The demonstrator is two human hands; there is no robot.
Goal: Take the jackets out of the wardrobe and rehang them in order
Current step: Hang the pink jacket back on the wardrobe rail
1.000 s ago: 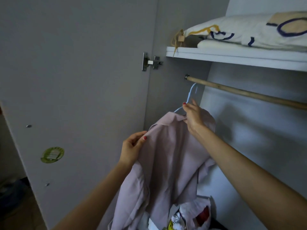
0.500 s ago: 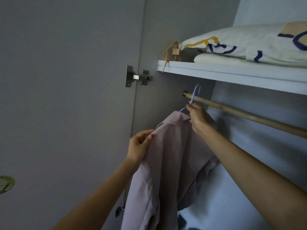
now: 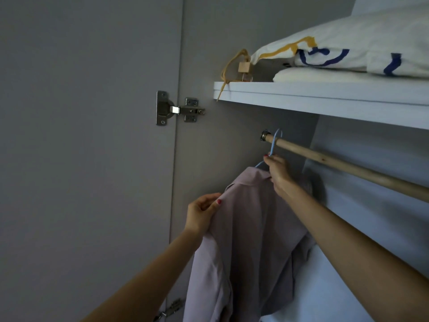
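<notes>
Two hands steady a pale jacket (image 3: 253,228): the right hand (image 3: 277,173) pinches its blue hanger (image 3: 274,145), hooked over the wooden rail (image 3: 348,167), while the left hand (image 3: 203,213) grips one shoulder, keeping it square.

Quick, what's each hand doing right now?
Left hand: grips the pink jacket at its shoulder.
Right hand: pinches the blue hanger just below its hook.

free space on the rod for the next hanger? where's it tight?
The wooden rod is bare from the blue hanger hook rightward to the frame edge. Tight at its left end: the hook sits by the rod bracket, the right hand holds the hanger neck, the left hand holds the mauve jacket.
</notes>
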